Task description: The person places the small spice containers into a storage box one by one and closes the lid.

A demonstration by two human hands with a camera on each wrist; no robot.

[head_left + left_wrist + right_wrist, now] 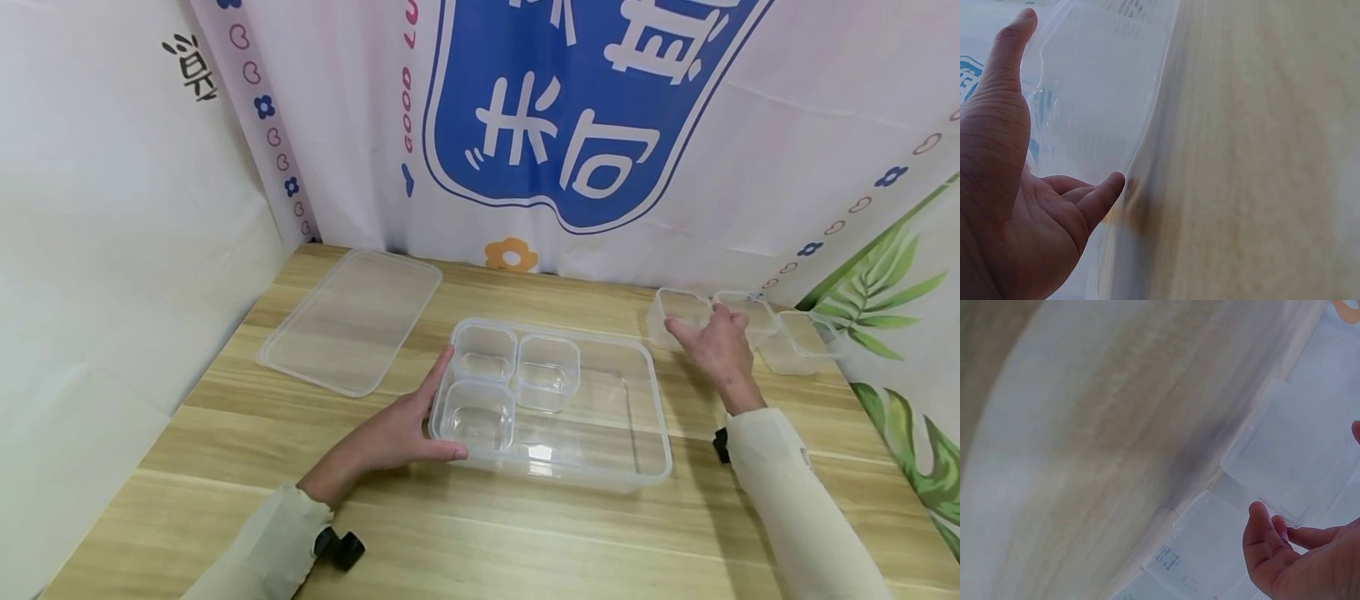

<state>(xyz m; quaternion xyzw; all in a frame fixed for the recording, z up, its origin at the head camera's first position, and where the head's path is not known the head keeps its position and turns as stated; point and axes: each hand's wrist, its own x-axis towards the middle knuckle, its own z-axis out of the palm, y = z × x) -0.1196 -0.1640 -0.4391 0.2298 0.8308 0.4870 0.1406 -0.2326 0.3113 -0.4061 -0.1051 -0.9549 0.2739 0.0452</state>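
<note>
A large clear rectangular container [654, 417] rests on the wooden table. Three small clear boxes sit at its left side: a back-left one [483, 354], a front-left one [477, 417] and one [551, 367] beside them. My left hand [397, 425] touches the container's left end, thumb and fingers spread along its walls. At the back right, my right hand [716, 346] holds a small clear box [1297, 450] between thumb and fingers. Next to that box stand a middle box [761, 312] and a right one [798, 346]; fingers partly hide the middle one.
A flat translucent lid [352, 321] lies at the back left of the table [525, 542]. Behind the table hangs a printed curtain [360, 150], and white cloth [112, 250] borders the left side.
</note>
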